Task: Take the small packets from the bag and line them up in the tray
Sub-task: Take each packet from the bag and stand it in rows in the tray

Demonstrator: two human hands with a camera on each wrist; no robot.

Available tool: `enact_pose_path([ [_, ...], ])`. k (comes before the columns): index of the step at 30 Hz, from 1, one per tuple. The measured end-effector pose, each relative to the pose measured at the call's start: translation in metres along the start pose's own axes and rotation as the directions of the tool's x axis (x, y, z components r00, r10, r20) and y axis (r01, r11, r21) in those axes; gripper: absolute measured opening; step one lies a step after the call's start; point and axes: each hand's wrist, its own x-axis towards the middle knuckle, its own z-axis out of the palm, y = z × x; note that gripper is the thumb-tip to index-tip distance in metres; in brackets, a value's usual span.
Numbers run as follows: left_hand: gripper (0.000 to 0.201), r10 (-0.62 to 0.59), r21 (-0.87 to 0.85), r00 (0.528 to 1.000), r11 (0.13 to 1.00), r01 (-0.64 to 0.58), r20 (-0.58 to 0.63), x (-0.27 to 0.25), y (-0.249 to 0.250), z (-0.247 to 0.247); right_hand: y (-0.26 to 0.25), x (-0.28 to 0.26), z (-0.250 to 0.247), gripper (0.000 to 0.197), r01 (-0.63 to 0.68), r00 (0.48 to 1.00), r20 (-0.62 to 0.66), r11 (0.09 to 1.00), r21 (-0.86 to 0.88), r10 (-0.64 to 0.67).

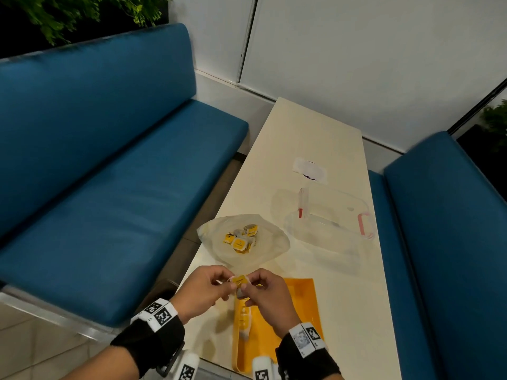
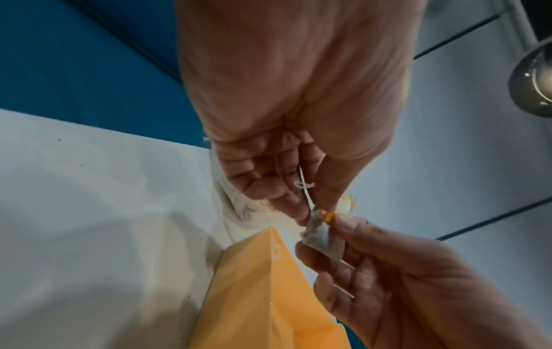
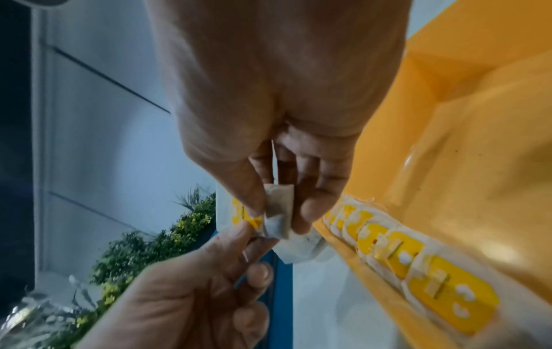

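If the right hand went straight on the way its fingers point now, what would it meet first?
Most likely the left hand: the right hand points at it, both pinching one packet. Depth unclear.

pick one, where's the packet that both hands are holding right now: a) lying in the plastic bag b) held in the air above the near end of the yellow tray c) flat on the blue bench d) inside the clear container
b: the left hand and right hand pinch one packet between them above the yellow tray, clear of the plastic bag.
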Motion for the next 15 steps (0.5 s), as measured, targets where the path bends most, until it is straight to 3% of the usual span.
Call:
enact_pose_path([
  [4,0.007,0.108,0.197,0.994,0.975,-0.099,-0.034,0.004,0.002,0.003,0.004,0.003,-0.001,0.008,0.058,0.997,-0.043,0.987,-0.151,-0.066],
  [10,0.018,0.158,0.415,0.987,0.899,-0.141,-0.007,0.005,0.008,0.007,0.002,0.004,-0.004,0.009,0.130,0.988,-0.041,0.935,-0.331,-0.151],
  [15,0.014,0.076,0.370,0.996,0.927,-0.057,-0.036,0.006,0.004,0.009,0.002,0.005,-0.011,0.008,0.039,0.999,-0.022,0.960,-0.279,-0.047],
])
